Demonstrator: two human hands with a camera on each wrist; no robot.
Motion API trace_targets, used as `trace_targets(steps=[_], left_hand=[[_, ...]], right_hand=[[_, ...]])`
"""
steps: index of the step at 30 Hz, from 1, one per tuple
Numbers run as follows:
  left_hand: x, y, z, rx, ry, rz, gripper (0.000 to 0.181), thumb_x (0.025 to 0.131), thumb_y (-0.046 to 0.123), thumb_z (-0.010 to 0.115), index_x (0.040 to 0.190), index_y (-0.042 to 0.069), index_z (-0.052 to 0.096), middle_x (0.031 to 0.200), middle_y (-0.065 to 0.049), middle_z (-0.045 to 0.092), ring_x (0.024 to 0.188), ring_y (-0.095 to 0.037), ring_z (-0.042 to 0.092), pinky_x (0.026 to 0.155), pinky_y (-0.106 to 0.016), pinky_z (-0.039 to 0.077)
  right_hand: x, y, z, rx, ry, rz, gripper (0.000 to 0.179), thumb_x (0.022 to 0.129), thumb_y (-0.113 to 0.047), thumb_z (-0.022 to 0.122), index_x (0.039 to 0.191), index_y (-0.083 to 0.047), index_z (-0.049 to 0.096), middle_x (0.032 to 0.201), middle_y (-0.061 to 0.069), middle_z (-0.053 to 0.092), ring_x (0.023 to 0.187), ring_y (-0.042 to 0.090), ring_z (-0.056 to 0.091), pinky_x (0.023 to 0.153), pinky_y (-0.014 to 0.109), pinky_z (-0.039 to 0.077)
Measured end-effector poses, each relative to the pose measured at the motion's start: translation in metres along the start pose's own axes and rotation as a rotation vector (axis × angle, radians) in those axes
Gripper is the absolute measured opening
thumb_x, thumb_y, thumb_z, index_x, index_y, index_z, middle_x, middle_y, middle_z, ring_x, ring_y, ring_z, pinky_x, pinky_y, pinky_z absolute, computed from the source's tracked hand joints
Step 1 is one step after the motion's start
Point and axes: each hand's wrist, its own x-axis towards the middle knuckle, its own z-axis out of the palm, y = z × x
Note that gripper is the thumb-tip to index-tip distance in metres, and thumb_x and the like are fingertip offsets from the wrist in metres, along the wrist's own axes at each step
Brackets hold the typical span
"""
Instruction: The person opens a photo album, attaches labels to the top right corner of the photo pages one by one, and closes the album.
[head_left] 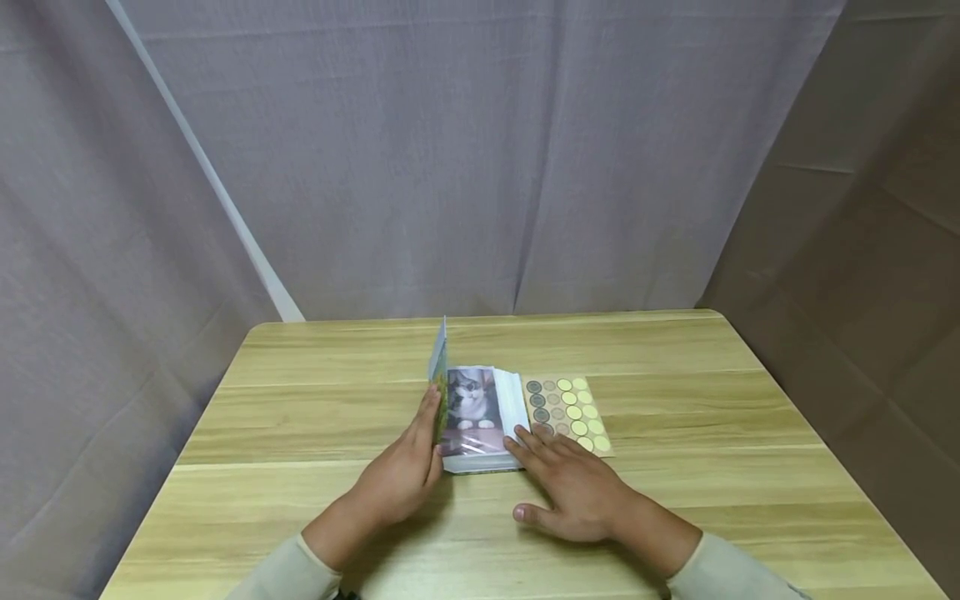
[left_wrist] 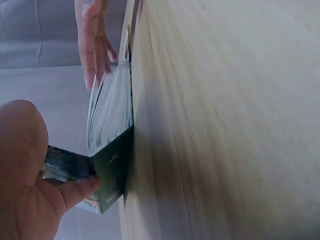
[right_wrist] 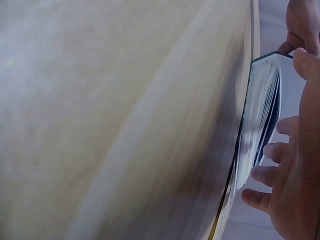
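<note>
A thick photo album (head_left: 512, 400) lies on the table with its front cover (head_left: 438, 367) raised upright. The page on top shows a picture of a grey and white cat (head_left: 471, 398). Against the cover's outer side rests my left hand (head_left: 401, 471), fingers extended; in the left wrist view its thumb (left_wrist: 80, 190) touches the green spine (left_wrist: 111, 170). My right hand (head_left: 573, 492) lies over the album's right edge with fingers spread, fingertips at the pages and near the sticker sheet. The right wrist view shows those fingers (right_wrist: 265, 175) beside the page stack (right_wrist: 257, 110).
A brown sheet of round stickers (head_left: 573, 408), dark, brown and yellow, lies right of the album and is partly covered by my right hand. The wooden table (head_left: 315, 375) ends at a grey curtain (head_left: 375, 167) behind, with more curtain on both sides.
</note>
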Motion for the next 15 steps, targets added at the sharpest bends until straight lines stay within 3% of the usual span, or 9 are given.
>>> trace_targets(steps=[9,15], left_hand=[[-0.0016,-0.0023,0.0004,-0.023,0.018,-0.04,0.081,0.101,0.007,0.051,0.162,0.0,-0.001,0.165,-0.028,0.015,0.145,-0.037,0.034,0.114,-0.045,0.036],[-0.0042,-0.0041,-0.0005,-0.048,0.026,-0.085,0.085,0.1,0.005,0.051,0.163,0.004,-0.006,0.163,-0.028,0.022,0.129,-0.036,0.055,0.1,-0.045,0.051]], right_hand=[[0.001,-0.0003,0.003,0.001,-0.013,-0.014,0.087,0.099,-0.065,0.05,0.164,-0.015,0.024,0.164,0.013,0.032,0.149,0.037,0.03,0.117,0.056,0.03],[0.0037,-0.003,0.0018,0.004,-0.034,-0.019,0.086,0.099,-0.067,0.048,0.164,-0.015,0.027,0.162,0.013,0.036,0.148,0.034,0.034,0.116,0.057,0.03]])
